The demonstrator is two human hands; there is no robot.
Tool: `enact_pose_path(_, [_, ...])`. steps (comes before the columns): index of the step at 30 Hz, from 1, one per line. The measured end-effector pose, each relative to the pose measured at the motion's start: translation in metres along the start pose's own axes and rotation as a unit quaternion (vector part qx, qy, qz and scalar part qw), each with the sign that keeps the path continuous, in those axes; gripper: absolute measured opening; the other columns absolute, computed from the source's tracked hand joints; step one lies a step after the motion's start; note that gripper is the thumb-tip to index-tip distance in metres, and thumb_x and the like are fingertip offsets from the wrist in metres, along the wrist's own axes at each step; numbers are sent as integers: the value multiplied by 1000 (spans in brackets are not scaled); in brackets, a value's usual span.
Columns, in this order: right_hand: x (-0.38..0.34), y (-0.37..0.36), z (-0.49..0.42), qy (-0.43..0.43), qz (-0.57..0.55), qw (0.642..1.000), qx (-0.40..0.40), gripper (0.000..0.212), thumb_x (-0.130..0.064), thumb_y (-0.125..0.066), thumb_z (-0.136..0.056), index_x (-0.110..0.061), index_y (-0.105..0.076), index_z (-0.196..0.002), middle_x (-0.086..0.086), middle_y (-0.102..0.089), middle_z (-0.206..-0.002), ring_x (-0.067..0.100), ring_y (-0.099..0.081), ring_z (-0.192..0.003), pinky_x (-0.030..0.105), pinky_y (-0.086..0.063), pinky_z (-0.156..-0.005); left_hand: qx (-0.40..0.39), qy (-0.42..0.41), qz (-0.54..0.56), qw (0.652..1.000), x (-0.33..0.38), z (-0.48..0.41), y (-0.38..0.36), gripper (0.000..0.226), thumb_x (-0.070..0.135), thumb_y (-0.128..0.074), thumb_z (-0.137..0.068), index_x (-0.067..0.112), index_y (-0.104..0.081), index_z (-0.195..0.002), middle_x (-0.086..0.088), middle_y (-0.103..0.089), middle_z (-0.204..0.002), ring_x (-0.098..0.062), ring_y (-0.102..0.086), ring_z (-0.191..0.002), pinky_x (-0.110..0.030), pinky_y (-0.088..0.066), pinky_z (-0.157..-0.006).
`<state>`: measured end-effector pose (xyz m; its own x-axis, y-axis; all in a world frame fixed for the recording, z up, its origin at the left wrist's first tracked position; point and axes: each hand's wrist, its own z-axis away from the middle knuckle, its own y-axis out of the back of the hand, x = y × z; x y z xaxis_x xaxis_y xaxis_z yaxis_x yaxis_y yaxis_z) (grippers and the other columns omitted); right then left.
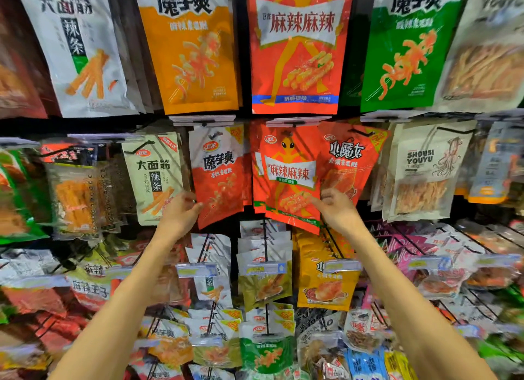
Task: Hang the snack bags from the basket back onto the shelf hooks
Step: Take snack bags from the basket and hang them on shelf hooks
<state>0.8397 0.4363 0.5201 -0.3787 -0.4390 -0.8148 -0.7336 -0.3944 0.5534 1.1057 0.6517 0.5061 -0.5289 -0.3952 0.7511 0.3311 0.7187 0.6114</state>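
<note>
The person's arms: the left forearm point(129, 291) and the right forearm point(397, 289) were bare along their whole visible length, slender and tapering toward the wrist, and ended in the left hand point(180, 214) and the right hand point(337, 209), likewise bare, whose fingers point(317, 202) were softened by motion blur.

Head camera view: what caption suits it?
Left hand holds a red-and-white snack bag by its lower edge; right hand touches the neighbouring hanging red alien-print bag.

a dark shelf back panel point(243, 53) shows through the gaps, tier upon tier; clear price-tag holders point(263, 268) line the fronts under bright, even shop light.
</note>
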Motion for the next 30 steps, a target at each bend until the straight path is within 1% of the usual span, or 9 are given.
enact_pose_path(3, [-5,10,19,23,126,992,-1,44,-37,-59,-95,-8,-53,-128,9,-66,-119,31,-62,-107,35,-48,-76,-9,-49,-102,994,-2,14,18,30,28,-63,-94,11,-55,-117,3,-60,-90,-26,-60,-98,-40,-46,-82])
enact_pose_path(5, [-6,17,31,55,248,967,4,53,-41,-53,-90,-12,-50,-134,9,-65,-119,33,-63,-108,41,-53,-80,-15,-83,-195,977,4,27,27,36,30,-61,-92,10,-54,-122,-8,-63,-101,-33,-58,-107,-42,-47,-85])
enact_pose_path(7, [-13,22,49,59,354,933,-7,58,-42,-53,-91,-15,-44,-140,11,-60,-126,36,-57,-115,45,-52,-88,-35,-104,-290,951,14,42,34,43,35,-58,-91,13,-50,-127,-18,-62,-117,-38,-51,-121,-46,-49,-91])
enact_pose_path(9, [-20,25,71,49,430,901,-14,55,-40,-56,-95,-15,-42,-141,12,-50,-136,37,-46,-125,48,-42,-97,-64,-100,-381,917,25,59,39,51,42,-55,-93,16,-45,-135,-19,-55,-131,-38,-41,-132,-46,-46,-98])
enact_pose_path(11, [-22,28,94,61,475,878,2,53,-41,-55,-95,-15,-44,-139,12,-47,-138,36,-40,-131,51,-37,-105,-82,-108,-428,894,35,80,39,56,46,-52,-95,17,-40,-140,-18,-49,-137,-39,-39,-132,-48,-43,-101])
enact_pose_path(13, [-22,33,117,63,490,869,13,51,-39,-54,-95,-14,-45,-138,12,-44,-141,35,-35,-135,55,-33,-109,-81,-136,-428,890,42,102,33,56,45,-51,-95,17,-37,-142,-16,-49,-136,-39,-43,-127,-52,-44,-99])
enact_pose_path(16, [-21,45,157,24,503,864,-7,56,-40,-54,-96,-15,-40,-143,13,-35,-150,34,-27,-141,55,-26,-113,-108,-160,-424,885,53,133,19,57,45,-49,-96,20,-33,-145,-13,-44,-142,-38,-41,-131,-55,-41,-101])
enact_pose_path(22, [-4,89,235,-58,510,858,-33,50,-44,-53,-97,-13,-44,-135,13,-41,-141,35,-34,-135,52,-33,-107,-172,-225,-425,859,91,194,-22,62,50,-47,-98,22,-29,-149,-11,-41,-146,-36,-38,-134,-54,-36,-105])
enact_pose_path(30, [38,168,319,-117,494,861,23,54,-39,-50,-99,-17,-35,-146,11,-38,-147,34,-35,-136,49,-33,-108,-179,-340,-385,839,177,264,-83,61,48,-49,-98,22,-29,-149,-12,-34,-152,-37,-30,-140,-57,-32,-110])
